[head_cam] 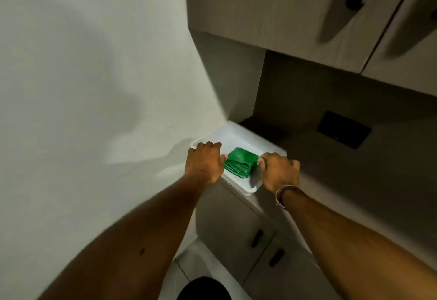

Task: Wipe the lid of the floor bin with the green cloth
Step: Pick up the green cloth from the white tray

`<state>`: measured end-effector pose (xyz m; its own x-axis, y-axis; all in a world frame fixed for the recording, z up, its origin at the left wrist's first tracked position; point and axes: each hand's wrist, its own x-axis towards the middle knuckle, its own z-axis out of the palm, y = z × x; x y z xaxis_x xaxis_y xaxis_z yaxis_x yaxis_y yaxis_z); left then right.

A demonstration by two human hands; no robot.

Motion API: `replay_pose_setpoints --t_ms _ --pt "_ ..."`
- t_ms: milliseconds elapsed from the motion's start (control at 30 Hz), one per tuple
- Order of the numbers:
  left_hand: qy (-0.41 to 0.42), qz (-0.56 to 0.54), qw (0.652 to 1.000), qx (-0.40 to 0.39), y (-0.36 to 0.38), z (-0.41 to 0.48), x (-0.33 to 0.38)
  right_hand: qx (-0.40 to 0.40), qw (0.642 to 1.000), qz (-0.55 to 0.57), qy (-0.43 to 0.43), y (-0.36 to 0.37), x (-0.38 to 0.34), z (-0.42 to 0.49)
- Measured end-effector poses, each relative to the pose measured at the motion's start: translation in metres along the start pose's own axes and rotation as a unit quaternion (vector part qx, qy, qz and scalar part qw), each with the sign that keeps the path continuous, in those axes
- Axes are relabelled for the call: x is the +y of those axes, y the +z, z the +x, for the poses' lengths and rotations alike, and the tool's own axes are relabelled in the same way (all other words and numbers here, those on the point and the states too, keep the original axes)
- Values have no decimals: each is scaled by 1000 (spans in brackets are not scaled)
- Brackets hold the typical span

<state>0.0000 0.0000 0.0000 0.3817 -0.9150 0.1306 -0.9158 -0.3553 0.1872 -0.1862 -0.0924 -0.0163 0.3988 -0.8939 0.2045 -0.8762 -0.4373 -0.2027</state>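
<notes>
A folded green cloth (240, 162) lies in a shallow white tray (238, 134) on the counter, in the corner by the wall. My left hand (206, 161) sits over the tray's left rim, fingers curled, with the thumb pressed on the cloth's left edge. My right hand (279, 172) comes in over the tray's right rim, and its fingertips pinch the cloth's right edge. A dark round shape (204, 288) on the floor at the bottom edge may be the floor bin; only part of it shows.
A plain wall (94, 86) runs along the left. Upper cabinets (295, 16) hang above the counter, and lower cabinet doors with dark handles (257, 238) stand below it. A black wall plate (344, 129) is set behind the counter. Pale floor tiles (189, 262) show below.
</notes>
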Motion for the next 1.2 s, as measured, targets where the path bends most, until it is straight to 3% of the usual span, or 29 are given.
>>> replay_pose_setpoints --t_ms 67,233,367,467,667,767,833,900,967,1067,1133,1200 --pt "-32 -5 999 -32 24 35 6 -16 999 -27 24 17 7 28" --pt "-89 -20 986 -142 65 104 16 -153 986 -61 21 46 13 88" --pt "-138 -37 952 -271 71 135 19 -223 969 -104 -11 56 11 111" --pt "-141 -38 934 -327 77 152 18 -243 968 -62 -13 68 15 121" --pt "-156 -164 910 -349 69 149 26 -264 960 71 54 74 22 129" --pt "-165 -305 897 -273 55 132 21 -222 953 192 77 47 29 120" --pt "-138 -416 871 -222 37 106 18 -172 938 296 61 27 33 100" --pt "-91 -502 826 -240 13 68 14 -155 882 441 56 5 26 63" --pt "-54 -566 779 -266 -10 29 12 -174 790 587 46 -16 18 19" --pt "-46 -629 729 -266 -17 -53 4 -255 579 772 69 -27 -8 -76" --pt "-74 -671 686 -272 -3 -110 1 -308 446 836 89 -21 -23 -135" --pt "-126 -698 647 -278 23 -169 -6 -325 369 857 154 0 -29 -192"
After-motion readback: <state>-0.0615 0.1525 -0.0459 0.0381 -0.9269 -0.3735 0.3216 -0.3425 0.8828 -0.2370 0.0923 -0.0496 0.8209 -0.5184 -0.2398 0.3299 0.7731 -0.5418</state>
